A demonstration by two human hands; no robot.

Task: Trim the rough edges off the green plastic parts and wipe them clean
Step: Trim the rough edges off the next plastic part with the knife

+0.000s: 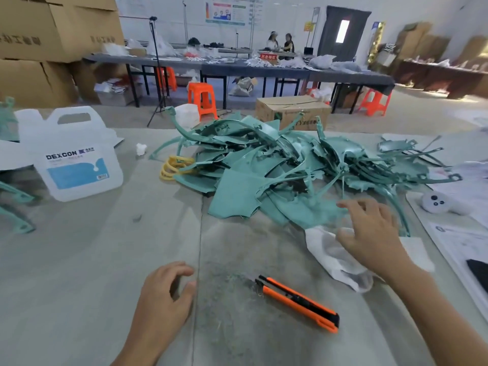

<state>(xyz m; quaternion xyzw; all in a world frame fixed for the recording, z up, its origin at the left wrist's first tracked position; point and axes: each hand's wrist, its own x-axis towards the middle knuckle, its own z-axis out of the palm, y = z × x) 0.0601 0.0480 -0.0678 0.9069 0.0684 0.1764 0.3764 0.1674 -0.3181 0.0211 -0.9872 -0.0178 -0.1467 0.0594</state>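
Observation:
A big heap of green plastic parts (277, 165) covers the middle of the grey table (79, 260). My right hand (369, 231) hovers over the near edge of the heap with its fingers spread, holding nothing; a white cloth (330, 257) lies just under it. An orange and black utility knife (301, 303) rests on the table between my hands, with green shavings around its blade end. My left hand (163, 294) floats above the table at the lower left, fingers loosely curled and empty.
A white DEXCON jug (71, 159) stands at the left, with more green parts (15, 207) beside it. Yellow rings (174, 167) lie by the heap. A white plush toy (438, 204) and papers (462, 249) sit at the right. A cardboard box (293, 112) stands behind the heap.

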